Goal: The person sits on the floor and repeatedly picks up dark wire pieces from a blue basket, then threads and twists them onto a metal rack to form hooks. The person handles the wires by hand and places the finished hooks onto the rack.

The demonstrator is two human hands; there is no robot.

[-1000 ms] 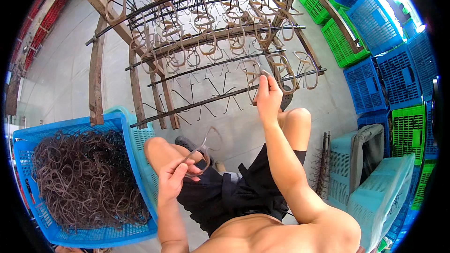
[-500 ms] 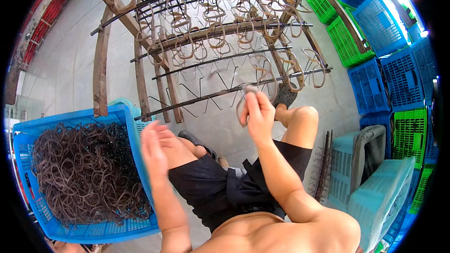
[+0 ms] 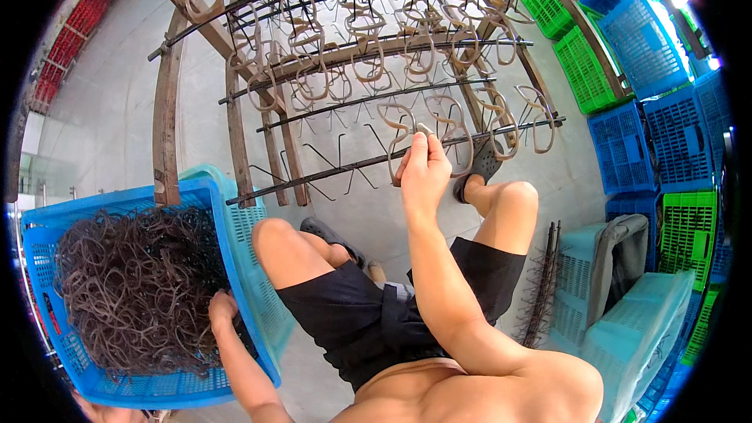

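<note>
My right hand [image 3: 427, 168] is closed, thumb and fingers pinching a brown looped piece [image 3: 394, 115] at the lowest hooked rod [image 3: 345, 166] of the rack. A small greyish bit shows at the fingertips; its kind is unclear. Similar looped pieces [image 3: 501, 133] hang on hooks to the right of it, while bare bent hooks stick out along the rod's left part. My left hand [image 3: 223, 307] is at the right side of a heap of thin dark-brown loops [image 3: 141, 290] in a blue crate [image 3: 249, 321]. Its fingertips are hidden in the heap.
Wooden posts [image 3: 166, 110] support the rack, with more loaded rods higher up. A pale teal basket [image 3: 274, 313] sits against the blue crate. Blue and green crates [image 3: 611, 141] are stacked at right, near teal baskets [image 3: 634, 321] and upright hooked rods [image 3: 542, 290].
My left hand has moved down and left, from above my knee into the crate's heap. The right hand has shifted slightly left, its looped piece now up against the rod.
</note>
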